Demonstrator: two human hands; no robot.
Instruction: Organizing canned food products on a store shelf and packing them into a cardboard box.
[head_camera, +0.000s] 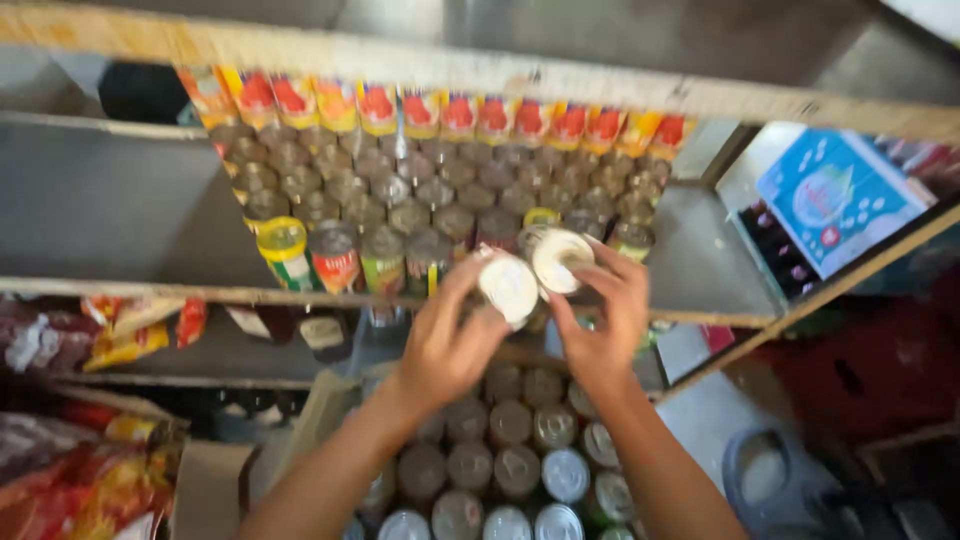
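Observation:
My left hand (447, 340) grips a tin can (508, 287) by its side, silver lid toward me. My right hand (600, 320) holds a second tin can (560, 260) the same way, right beside the first. Both cans hover at the front edge of a grey shelf (120, 205), next to several rows of stacked cans (400, 190) with red, yellow and green labels. Below my arms an open cardboard box (215, 485) holds several more cans (510, 465), lids up.
A wooden shelf beam (500, 75) runs across the top. A blue carton (835, 195) lies on the shelf at the right. Colourful snack packets (80, 480) fill the lower left, with more on the shelf below (130, 330). A grey bowl (760, 470) sits on the floor, lower right.

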